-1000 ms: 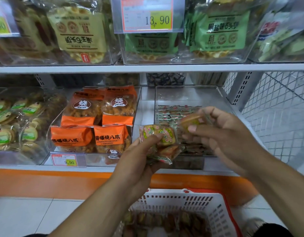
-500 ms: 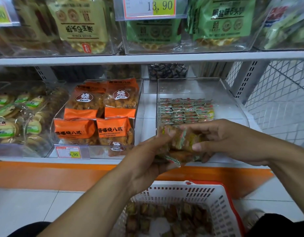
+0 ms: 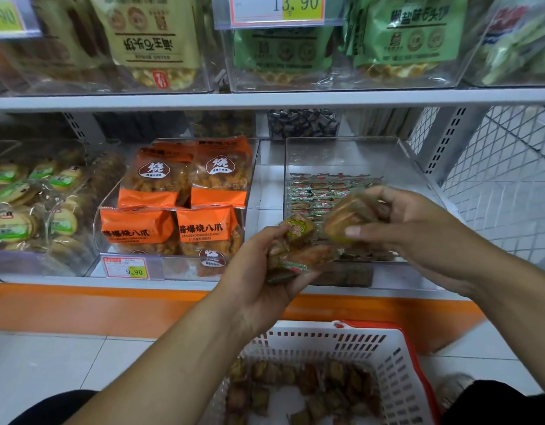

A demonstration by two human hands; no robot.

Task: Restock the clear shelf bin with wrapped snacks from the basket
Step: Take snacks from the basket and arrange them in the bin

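Note:
My left hand (image 3: 259, 271) grips a bunch of small wrapped snacks (image 3: 295, 250) in front of the shelf edge. My right hand (image 3: 418, 231) pinches one wrapped snack (image 3: 344, 216) just to the right of that bunch, over the front of the clear shelf bin (image 3: 415, 161). Rows of the same snacks (image 3: 314, 191) lie flat in the bin. Below, the white basket (image 3: 326, 335) with a red rim holds several more wrapped snacks (image 3: 301, 391).
A clear bin of orange snack bags (image 3: 185, 207) stands left of the target bin, with round green-labelled cakes (image 3: 22, 204) further left. The upper shelf (image 3: 265, 98) hangs above. A white wire mesh panel (image 3: 504, 179) closes the right side. Tiled floor lies below.
My right hand has taken one snack off the left hand's bunch and lifted it up and right toward the bin. The view has tilted down slightly.

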